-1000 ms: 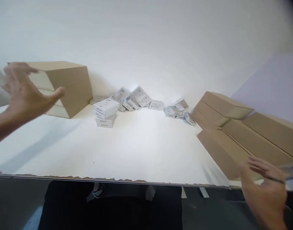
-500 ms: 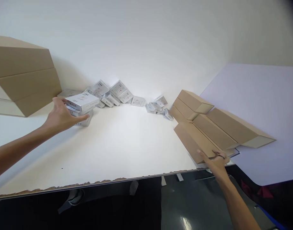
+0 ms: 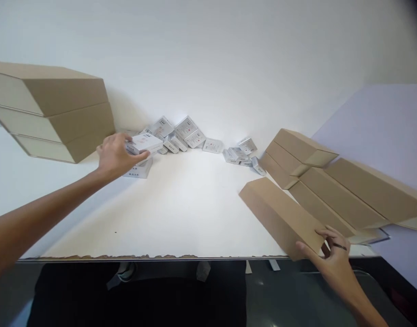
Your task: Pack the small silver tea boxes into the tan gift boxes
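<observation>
My left hand [image 3: 115, 156] is closed around a small silver-white box [image 3: 145, 141], thumb on its near side and fingers at the far-left edge. This box is on top of a stack, with another small box [image 3: 138, 170] showing beneath it. At the right, my right hand [image 3: 331, 256] grips the near end of a long brown cardboard box [image 3: 280, 209], thumb on the left face and fingers on top. The far end of that box points toward the wall, apart from the other brown boxes [image 3: 327, 195] to its right.
Three stacked brown boxes [image 3: 72, 102] stand at the left. Several small silver-white boxes [image 3: 176, 138] lie along the white wall [image 3: 208, 59], with more small boxes [image 3: 237, 154] further right. The white table [image 3: 181, 213] has a ragged front edge; a pale panel [image 3: 382, 122] stands at the right.
My right hand has pulled the brown box leftward, away from the others. My left hand stays at the small boxes. The whole view has shifted, so things appear further right.
</observation>
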Demonstrator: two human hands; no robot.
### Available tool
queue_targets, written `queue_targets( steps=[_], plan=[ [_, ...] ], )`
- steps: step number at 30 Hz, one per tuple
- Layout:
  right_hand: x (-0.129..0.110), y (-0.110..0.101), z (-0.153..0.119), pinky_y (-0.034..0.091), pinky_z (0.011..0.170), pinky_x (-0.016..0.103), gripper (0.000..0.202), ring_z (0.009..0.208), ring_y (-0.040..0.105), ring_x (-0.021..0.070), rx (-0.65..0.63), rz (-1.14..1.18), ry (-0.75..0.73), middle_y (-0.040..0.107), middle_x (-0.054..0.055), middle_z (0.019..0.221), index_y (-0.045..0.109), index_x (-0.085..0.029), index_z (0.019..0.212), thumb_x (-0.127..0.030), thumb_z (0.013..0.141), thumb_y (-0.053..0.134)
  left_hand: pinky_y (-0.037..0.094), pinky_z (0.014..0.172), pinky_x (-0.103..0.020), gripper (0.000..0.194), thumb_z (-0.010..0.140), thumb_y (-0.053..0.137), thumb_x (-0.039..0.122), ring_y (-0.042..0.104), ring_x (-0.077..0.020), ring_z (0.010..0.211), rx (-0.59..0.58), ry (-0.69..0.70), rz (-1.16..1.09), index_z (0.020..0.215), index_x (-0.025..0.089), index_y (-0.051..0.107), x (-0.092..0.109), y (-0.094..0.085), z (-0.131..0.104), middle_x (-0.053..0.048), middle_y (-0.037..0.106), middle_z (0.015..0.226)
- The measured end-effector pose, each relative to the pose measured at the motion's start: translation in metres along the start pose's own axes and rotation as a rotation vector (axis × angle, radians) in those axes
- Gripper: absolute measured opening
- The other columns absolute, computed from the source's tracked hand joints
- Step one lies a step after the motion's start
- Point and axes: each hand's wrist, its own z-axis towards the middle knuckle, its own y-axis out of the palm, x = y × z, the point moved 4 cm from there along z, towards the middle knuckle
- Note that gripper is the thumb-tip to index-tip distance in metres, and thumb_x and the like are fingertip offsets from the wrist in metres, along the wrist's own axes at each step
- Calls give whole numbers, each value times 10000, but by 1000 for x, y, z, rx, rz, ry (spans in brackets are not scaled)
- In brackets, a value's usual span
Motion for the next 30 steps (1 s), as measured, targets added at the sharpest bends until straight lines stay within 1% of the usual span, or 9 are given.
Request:
queue_targets(
  steps=[3, 5, 7, 9, 10, 14, 21, 25, 30],
  plan=[
    [-35, 23, -12, 390, 1142, 579, 742, 1469, 318, 386, -284, 96, -111, 327, 134, 1528, 502, -267, 1151, -584, 575, 846, 261, 1154, -648, 959, 684, 811, 594, 233, -447, 1479, 55, 92, 39, 1376, 108, 358, 17, -4, -21, -273, 317, 1543],
    [-64, 42, -21, 357, 1167, 581, 844, 1511, 246, 379, -465, 153, -166, 263, 120, 1593, 446, -295, 1309, -522, 611, 863, 220, 1159, -667, 1050, 601, 859, 584, 225, -476, 1473, 21, 219, 10, 1389, 132, 332, 36, -4, -49, -283, 276, 1565],
    [-89, 62, -31, 321, 1183, 591, 960, 1525, 228, 356, -561, 246, -151, 167, 88, 1647, 317, -352, 1439, -497, 658, 856, 342, 1086, -649, 894, 662, 795, 629, 443, -460, 1329, -203, 273, -124, 1315, 167, 394, 55, 3, -86, -233, 473, 1432],
    [-108, 82, -43, 291, 1191, 600, 965, 1511, 276, 324, -553, 365, -113, 122, 63, 1660, 232, -403, 1463, -471, 713, 836, 483, 961, -560, 779, 740, 712, 680, 561, -400, 1200, -510, 145, -333, 1289, 220, 405, 67, 13, -126, -167, 574, 1317],
    [-116, 91, -49, 297, 1188, 599, 915, 1487, 324, 308, -515, 429, -105, 168, 63, 1641, 240, -407, 1442, -458, 739, 823, 507, 932, -520, 717, 764, 700, 662, 576, -373, 1182, -570, 78, -416, 1267, 242, 411, 71, 15, -143, -141, 587, 1294],
    [-135, 115, -76, 375, 1133, 573, 747, 1303, 496, 281, -300, 503, -67, 423, 88, 1408, 328, -331, 1311, -454, 755, 811, 507, 911, -450, 445, 831, 697, 442, 580, -298, 1149, -369, -96, -521, 1142, 259, 438, 75, 17, -186, -82, 578, 1230],
    [-138, 126, -99, 464, 951, 547, 807, 1104, 542, 317, -172, 244, 201, 444, 98, 1175, 305, -245, 1179, -669, 665, 760, 484, 731, -396, 366, 811, 757, 297, 561, -240, 839, -127, -320, -433, 917, 248, 410, 80, 33, -217, -11, 544, 906],
    [-137, 120, -102, 489, 822, 472, 737, 928, 546, 258, -128, 137, 184, 432, 39, 1043, 359, -245, 1073, -712, 644, 734, 447, 665, -361, 365, 840, 730, 293, 515, -219, 755, -104, -339, -471, 850, 260, 366, 82, 35, -221, 18, 471, 810],
    [-136, 113, -104, 472, 670, 389, 795, 796, 541, 228, -231, 81, 319, 439, -13, 905, 341, -265, 1049, -753, 582, 760, 415, 643, -354, 331, 868, 691, 318, 487, -221, 760, -152, -330, -493, 852, 264, 364, 78, 33, -222, 13, 447, 810]
  ],
)
